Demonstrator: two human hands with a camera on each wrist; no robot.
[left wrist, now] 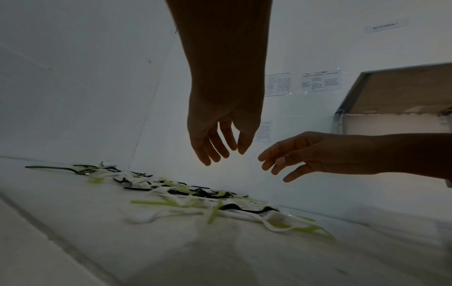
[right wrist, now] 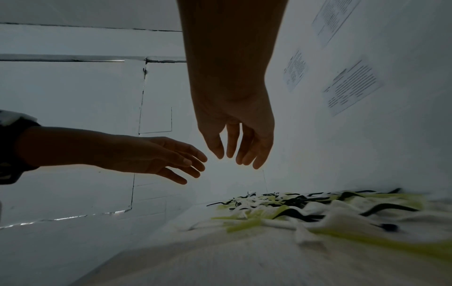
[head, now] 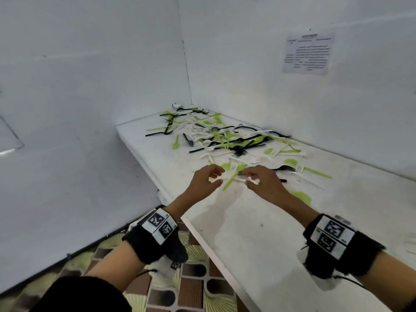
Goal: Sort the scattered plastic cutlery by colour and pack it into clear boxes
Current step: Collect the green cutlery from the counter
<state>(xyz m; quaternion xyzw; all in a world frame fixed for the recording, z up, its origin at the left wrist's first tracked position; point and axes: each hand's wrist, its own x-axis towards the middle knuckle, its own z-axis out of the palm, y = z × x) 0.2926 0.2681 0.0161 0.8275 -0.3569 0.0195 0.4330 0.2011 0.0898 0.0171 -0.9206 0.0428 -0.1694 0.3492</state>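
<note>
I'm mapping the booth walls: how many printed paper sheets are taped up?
3, seen from the right wrist: upper sheet at the top, left sheet below it, lower sheet to its right. More may hang out of view.

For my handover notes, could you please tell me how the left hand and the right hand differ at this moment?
The left hand hovers near the table's front edge, beside the cutlery pile; the right hand hovers over scattered pieces, covering part of a black fork. In the head view the left thumb and fingers form a wider gap, the right hand's a narrower one. Both are empty, fingers relaxed, above the table.
</note>
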